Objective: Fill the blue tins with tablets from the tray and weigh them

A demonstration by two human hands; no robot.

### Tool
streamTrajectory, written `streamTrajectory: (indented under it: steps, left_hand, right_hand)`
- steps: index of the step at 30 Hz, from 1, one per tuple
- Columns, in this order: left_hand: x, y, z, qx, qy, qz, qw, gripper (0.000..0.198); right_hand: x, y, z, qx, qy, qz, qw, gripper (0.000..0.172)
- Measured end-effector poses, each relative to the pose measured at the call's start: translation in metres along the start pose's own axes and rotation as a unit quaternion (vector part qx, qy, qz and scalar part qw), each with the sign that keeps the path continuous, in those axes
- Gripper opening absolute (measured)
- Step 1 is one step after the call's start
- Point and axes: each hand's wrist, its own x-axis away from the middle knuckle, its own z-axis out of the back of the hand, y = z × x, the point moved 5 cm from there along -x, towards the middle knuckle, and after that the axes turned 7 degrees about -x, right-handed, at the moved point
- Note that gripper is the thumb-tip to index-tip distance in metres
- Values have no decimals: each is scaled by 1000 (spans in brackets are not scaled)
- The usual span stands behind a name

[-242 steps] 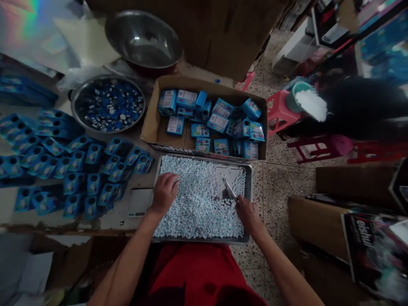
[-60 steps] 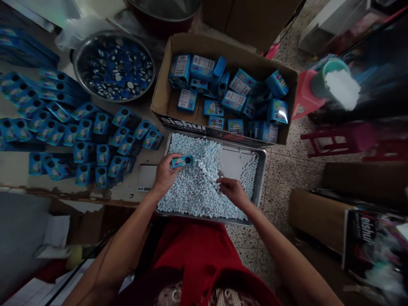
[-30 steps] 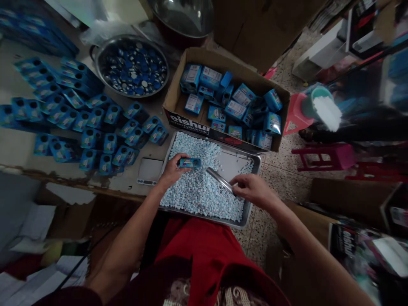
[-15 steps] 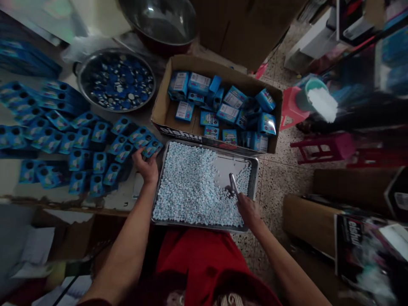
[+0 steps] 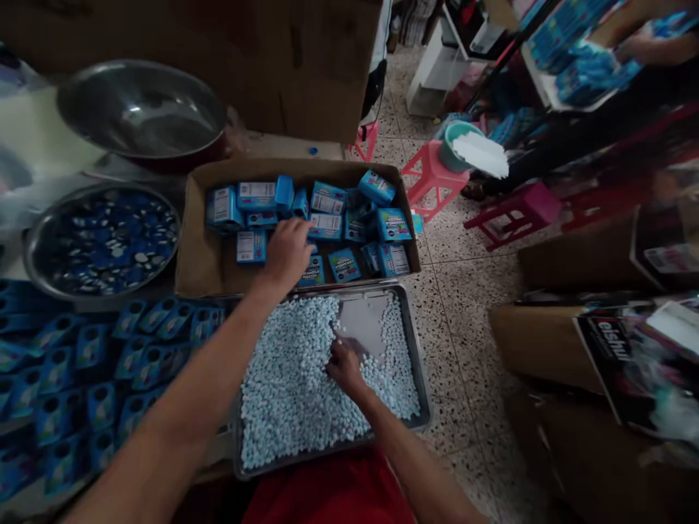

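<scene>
My left hand (image 5: 290,251) is over the long cardboard carton (image 5: 199,247), fingers stretched out and apart, gripping nothing that I can see. Small blue printed candy boxes (image 5: 328,225) lie jumbled in the carton, some right beside the fingertips. My right hand (image 5: 346,366) is closed, low over the metal tray (image 5: 418,364), its fingers against the heap of small pale blue and white candies (image 5: 289,386). The small metal scoop it held a moment ago is hidden behind the fingers and candies. A bare patch of tray shows just beyond this hand.
Open-topped blue boxes (image 5: 103,400) stand in rows at left. Behind them are a metal bowl of blue-and-white pieces (image 5: 103,240) and a large steel bowl (image 5: 142,109). A teal basin (image 5: 456,142) sits on a pink stool (image 5: 429,178). Another person's hand (image 5: 655,49) is at upper right.
My left hand has gone from a blue box on the table to above the carton. My right hand has moved left into the candy heap, the scoop now out of sight. The view has shifted.
</scene>
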Motion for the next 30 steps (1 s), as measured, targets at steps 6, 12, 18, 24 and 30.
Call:
streamTrajectory:
  steps: [6, 12, 18, 24, 30]
  left_hand:
    - [-110, -9, -111, -15, -201, -84, 976, 80]
    - [-32, -18, -9, 196, -58, 36, 978, 80]
    - [126, -1, 72, 321, 5, 231, 919, 70]
    - [180, 29, 73, 164, -56, 108, 979, 64]
    - [208, 7, 51, 180, -80, 98, 976, 62]
  right_hand:
    - [24, 12, 16, -127, -14, 9, 992, 17]
    - [74, 3, 63, -229, -12, 19, 973, 25]
    - [103, -46, 117, -240, -49, 68, 967, 21]
    - [108, -91, 137, -143, -130, 107, 975, 28]
    - [92, -99, 123, -130, -184, 97, 969, 28]
